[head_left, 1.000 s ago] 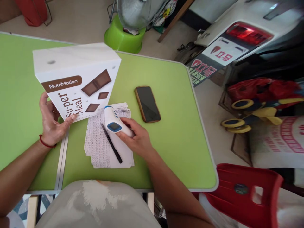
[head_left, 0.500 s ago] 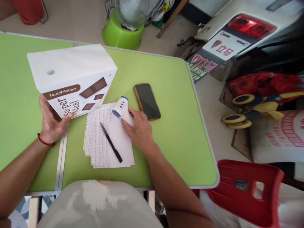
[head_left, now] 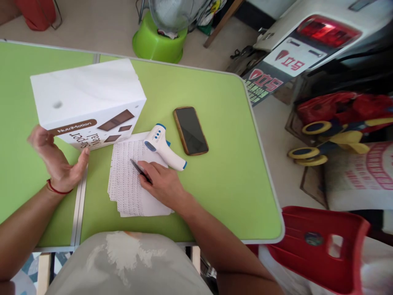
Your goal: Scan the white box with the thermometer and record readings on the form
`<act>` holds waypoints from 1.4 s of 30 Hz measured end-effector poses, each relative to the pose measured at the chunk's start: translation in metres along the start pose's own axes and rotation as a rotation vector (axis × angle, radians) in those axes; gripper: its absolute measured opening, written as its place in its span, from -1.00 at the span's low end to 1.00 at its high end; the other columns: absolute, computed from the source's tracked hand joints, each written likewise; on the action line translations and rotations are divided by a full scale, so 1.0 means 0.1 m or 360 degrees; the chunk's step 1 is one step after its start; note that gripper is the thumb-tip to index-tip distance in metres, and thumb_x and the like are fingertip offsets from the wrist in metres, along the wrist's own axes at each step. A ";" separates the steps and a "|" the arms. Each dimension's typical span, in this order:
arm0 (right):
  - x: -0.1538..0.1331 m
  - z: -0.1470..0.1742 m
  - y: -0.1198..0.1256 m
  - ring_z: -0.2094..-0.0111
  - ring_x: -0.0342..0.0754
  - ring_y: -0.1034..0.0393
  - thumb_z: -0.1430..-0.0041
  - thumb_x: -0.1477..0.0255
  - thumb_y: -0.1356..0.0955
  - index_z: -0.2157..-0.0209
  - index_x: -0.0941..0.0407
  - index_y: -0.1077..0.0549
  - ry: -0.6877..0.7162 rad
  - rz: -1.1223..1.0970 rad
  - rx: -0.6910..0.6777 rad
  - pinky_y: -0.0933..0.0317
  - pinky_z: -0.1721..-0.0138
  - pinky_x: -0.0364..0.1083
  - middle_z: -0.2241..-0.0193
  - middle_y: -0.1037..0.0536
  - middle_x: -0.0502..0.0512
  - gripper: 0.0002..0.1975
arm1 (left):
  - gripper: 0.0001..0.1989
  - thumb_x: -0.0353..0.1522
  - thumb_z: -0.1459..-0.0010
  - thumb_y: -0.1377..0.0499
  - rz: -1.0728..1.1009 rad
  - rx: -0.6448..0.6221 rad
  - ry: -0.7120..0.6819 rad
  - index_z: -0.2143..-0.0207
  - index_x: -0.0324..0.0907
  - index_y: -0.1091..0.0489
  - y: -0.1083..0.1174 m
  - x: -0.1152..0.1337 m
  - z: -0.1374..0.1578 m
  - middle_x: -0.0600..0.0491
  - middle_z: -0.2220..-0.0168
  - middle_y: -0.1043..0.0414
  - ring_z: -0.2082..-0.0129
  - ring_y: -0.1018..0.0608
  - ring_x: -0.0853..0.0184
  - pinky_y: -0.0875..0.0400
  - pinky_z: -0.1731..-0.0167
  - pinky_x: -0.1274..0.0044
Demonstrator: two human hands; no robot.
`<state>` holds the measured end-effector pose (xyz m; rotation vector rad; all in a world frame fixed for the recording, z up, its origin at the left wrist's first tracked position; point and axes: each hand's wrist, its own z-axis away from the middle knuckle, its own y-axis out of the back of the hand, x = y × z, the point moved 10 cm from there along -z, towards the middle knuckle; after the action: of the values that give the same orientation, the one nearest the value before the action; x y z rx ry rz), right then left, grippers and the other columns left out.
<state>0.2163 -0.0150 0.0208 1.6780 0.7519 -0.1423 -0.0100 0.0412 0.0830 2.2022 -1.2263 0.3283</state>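
Right hand point(head_left: 166, 184) was closed on a slim black pen point(head_left: 136, 166), apparently the pick-up step
Thumb and fingers pinched it over written-on white paper sheets point(head_left: 130, 194); next move seemed to call for a steady lift; white-and-blue plastic pistol-shaped thermometer point(head_left: 167, 151) lay just beyond; left hand point(head_left: 63, 166) was open, fingers spread, by a white cardboard box point(head_left: 89, 92), thumb contact unclear

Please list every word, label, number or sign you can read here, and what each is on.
"NutriMotion": brown band on the white box
"Su-per Meal": same box, below the band
Too small to read: rows of marks on the paper sheets; print on the thermometer
Not legible with certainty: red and pale characters on the vehicle's plates; red print on the sack; the red chair's round label
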 end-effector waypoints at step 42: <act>0.29 -0.13 0.00 0.59 -0.21 -0.30 -0.10 0.46 -0.31 0.39 0.09 -0.47 -0.0526 -0.0743 0.0319 -0.25 0.50 -0.19 0.56 -0.50 -0.06 -0.92 | -0.72 -0.49 -0.31 -0.02 0.0126 -0.1564 -0.0550 -0.04 -0.24 -0.35 -0.83 0.59 0.63 -0.08 -0.18 -0.34 -0.20 -0.32 0.07 -0.30 -0.13 0.12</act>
<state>0.2347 0.0079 0.0099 1.5830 0.8835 -0.8253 0.0870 -0.0042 0.0302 1.3687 -1.2649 -0.5528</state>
